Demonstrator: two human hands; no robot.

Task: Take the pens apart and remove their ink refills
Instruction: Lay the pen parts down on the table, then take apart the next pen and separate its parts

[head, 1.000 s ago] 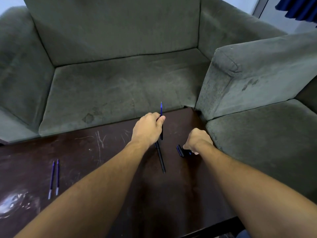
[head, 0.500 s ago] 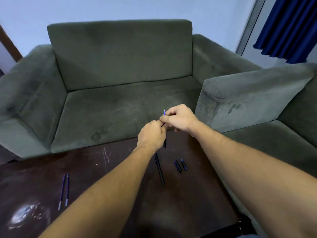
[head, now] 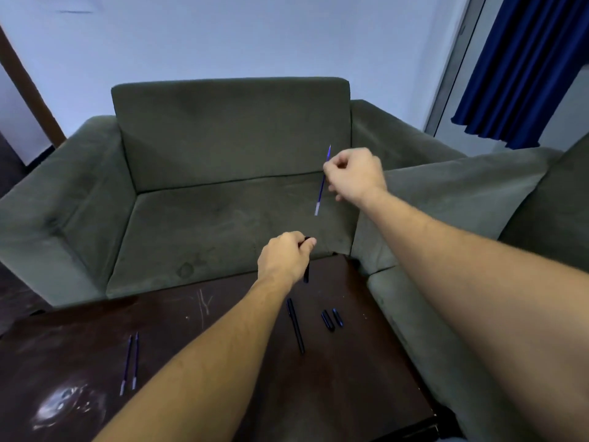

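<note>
My right hand (head: pixel 355 173) is raised over the sofa seat, pinching a thin blue ink refill (head: pixel 321 193) that hangs free of the pen. My left hand (head: pixel 283 256) is lower, above the table's far edge, shut on a black pen barrel (head: pixel 306 272) whose ends stick out of the fist. On the dark table lie another black pen barrel (head: pixel 295 327), two short black pen pieces (head: pixel 331 319) to its right, and two blue refills (head: pixel 130 363) side by side at the left.
The dark wooden table (head: pixel 204 378) has scratches and a shiny glare patch at the left front. A grey-green sofa (head: pixel 223 154) stands behind it and a second one (head: pixel 446 202) at the right. A blue curtain (head: pixel 522 65) hangs at the upper right.
My right hand came from the table to the pen in my left hand, gripped the refill tip, then pulled the refill up and out to the right. The camera tilted upward.
</note>
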